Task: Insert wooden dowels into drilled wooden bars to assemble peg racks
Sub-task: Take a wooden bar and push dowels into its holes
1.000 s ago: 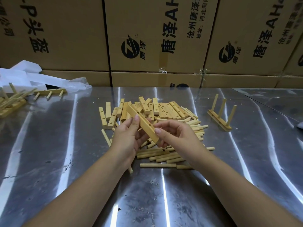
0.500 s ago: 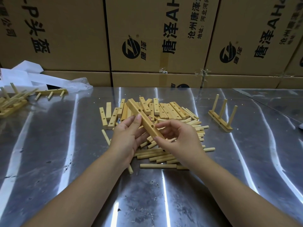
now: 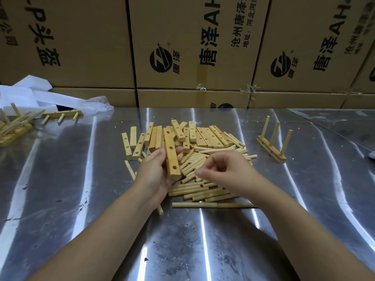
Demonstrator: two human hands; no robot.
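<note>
My left hand (image 3: 156, 175) grips a drilled wooden bar (image 3: 171, 154) by its near half. The bar points away from me with its holes facing up. My right hand (image 3: 224, 172) hovers over the pile of loose dowels (image 3: 203, 187), its fingers loosely curled and its fingertips just above the dowels. I see nothing held between them. Behind the hands lies a heap of more drilled bars (image 3: 205, 135) on the steel table (image 3: 81, 199).
A finished rack with three upright pegs (image 3: 272, 146) stands to the right. More finished racks (image 3: 60, 115) and a stack (image 3: 14, 126) lie far left beside white packaging (image 3: 30, 96). Cardboard boxes (image 3: 182, 47) wall off the back of the table.
My right hand let go of the bar and moved down right over the dowel pile. My left hand turned the bar from slanting to pointing away from me.
</note>
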